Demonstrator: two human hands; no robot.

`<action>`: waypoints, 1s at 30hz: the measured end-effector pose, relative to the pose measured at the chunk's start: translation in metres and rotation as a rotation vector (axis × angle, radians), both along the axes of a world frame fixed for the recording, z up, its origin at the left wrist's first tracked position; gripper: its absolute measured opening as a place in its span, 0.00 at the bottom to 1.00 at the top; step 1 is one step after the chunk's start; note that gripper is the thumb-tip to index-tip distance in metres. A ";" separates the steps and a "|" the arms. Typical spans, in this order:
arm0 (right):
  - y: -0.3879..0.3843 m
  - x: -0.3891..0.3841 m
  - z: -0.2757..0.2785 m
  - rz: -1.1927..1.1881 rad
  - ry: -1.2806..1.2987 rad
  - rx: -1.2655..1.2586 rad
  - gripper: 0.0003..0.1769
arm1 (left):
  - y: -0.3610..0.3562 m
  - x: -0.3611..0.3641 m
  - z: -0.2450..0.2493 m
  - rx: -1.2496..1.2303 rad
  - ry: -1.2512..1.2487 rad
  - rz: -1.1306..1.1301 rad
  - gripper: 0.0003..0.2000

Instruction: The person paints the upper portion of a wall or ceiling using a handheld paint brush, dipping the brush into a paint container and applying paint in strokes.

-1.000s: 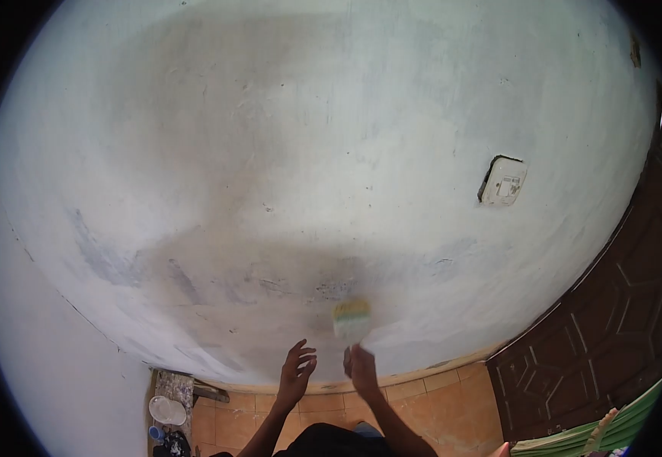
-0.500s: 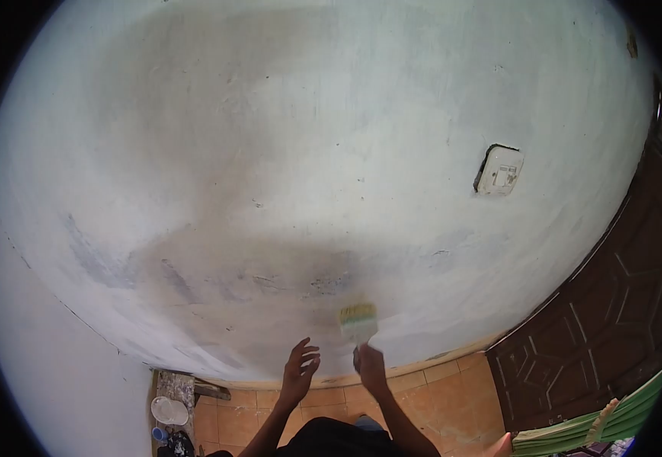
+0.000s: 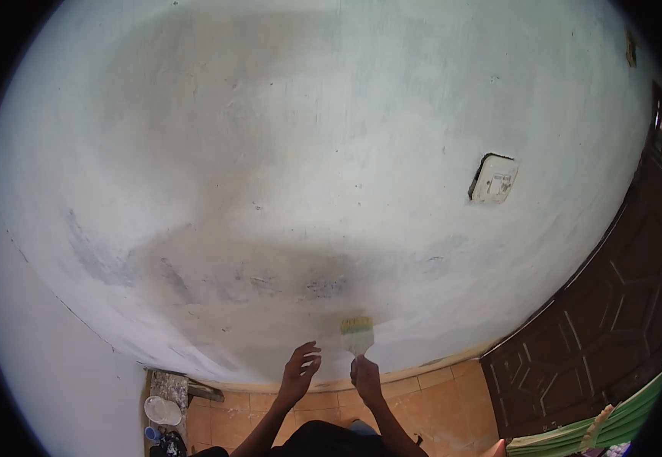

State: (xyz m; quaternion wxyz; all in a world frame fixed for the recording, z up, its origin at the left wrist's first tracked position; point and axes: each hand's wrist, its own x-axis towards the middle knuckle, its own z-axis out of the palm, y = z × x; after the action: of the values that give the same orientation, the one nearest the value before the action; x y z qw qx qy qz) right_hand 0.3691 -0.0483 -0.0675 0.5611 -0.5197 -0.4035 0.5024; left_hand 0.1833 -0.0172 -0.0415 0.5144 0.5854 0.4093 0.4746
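A wide flat paintbrush (image 3: 358,335) with pale bristles and a greenish band points up at the lower part of the whitish wall (image 3: 407,137). My right hand (image 3: 365,378) is wrapped round its handle. The bristle end is at or close to the wall; contact cannot be told for sure. My left hand (image 3: 300,372) hovers left of the brush with fingers apart and slightly curled, holding nothing. Darker, patchy and scuffed areas mark the wall above both hands.
A loose-looking white switch plate (image 3: 494,179) sits on the wall at right. The dark carved wooden door (image 3: 582,305) and a green curtain (image 3: 598,415) are at right. Lower left, a paint-stained bench (image 3: 167,383) bears a white container (image 3: 163,410) and a blue cup (image 3: 152,434). Orange tiles (image 3: 438,404) cover the floor.
The brush in my right hand has moved slightly downward along the wall. My left hand stays nearly in place, still apart from the brush. The view has shifted a little.
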 end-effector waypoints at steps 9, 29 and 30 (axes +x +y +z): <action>0.067 0.032 0.078 -0.014 0.006 0.334 0.32 | 0.003 -0.001 0.022 -0.022 0.027 -0.009 0.14; 0.029 0.030 -0.053 -0.049 -0.143 0.201 0.31 | -0.006 0.016 0.011 -0.065 -0.064 0.003 0.15; 0.015 0.028 -0.050 -0.017 -0.071 0.082 0.31 | -0.007 0.016 0.011 -0.077 -0.061 0.001 0.15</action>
State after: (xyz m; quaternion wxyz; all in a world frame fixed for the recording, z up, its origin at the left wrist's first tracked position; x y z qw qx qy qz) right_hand 0.3967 -0.0332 -0.1177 0.5714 -0.5171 -0.4391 0.4617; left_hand 0.1995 -0.0242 -0.0302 0.5484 0.5502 0.4118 0.4763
